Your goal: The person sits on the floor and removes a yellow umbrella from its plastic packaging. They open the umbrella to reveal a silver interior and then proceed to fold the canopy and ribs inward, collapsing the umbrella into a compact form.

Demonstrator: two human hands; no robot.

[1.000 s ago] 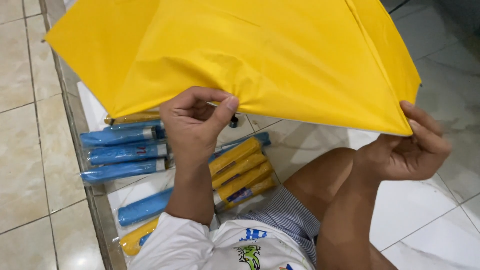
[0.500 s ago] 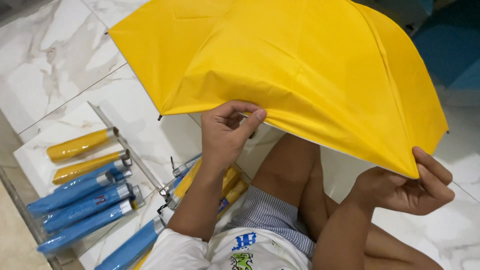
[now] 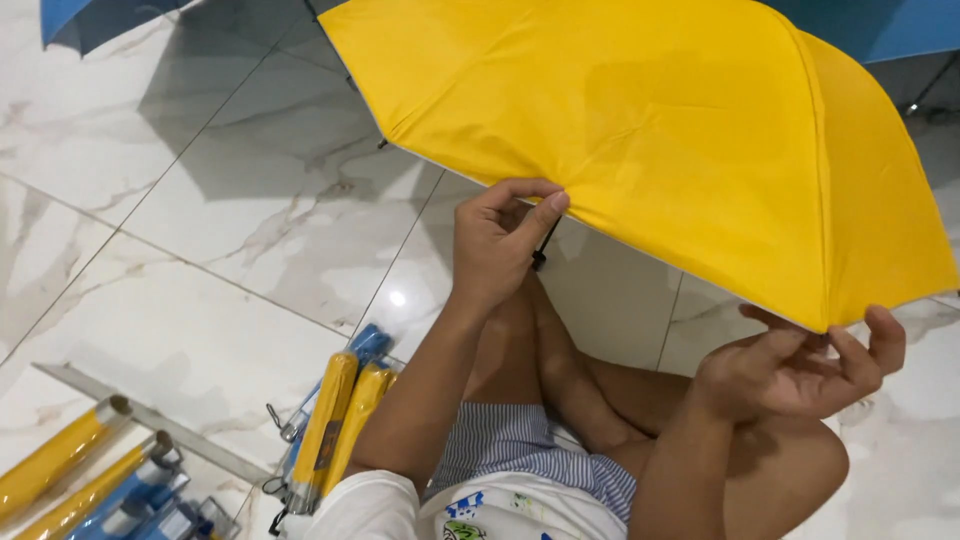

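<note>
An open yellow umbrella (image 3: 660, 130) spreads across the upper middle and right, over my crossed legs. My left hand (image 3: 500, 240) pinches the canopy's lower edge near a dark rib tip. My right hand (image 3: 800, 365) grips the canopy's pointed corner at the lower right, fingers curled around a rib tip. The umbrella's shaft and handle are hidden under the canopy.
Folded yellow and blue umbrellas (image 3: 330, 420) in sleeves lie on the white marble floor (image 3: 230, 230) by my left side. More folded ones (image 3: 80, 480) lie at the bottom left behind a metal strip (image 3: 150, 420). Open blue umbrellas (image 3: 880, 25) sit along the top edge.
The view has swung right and the canopy has turned. My left hand has slid along the edge, and my right hand now holds the corner lower in view.
</note>
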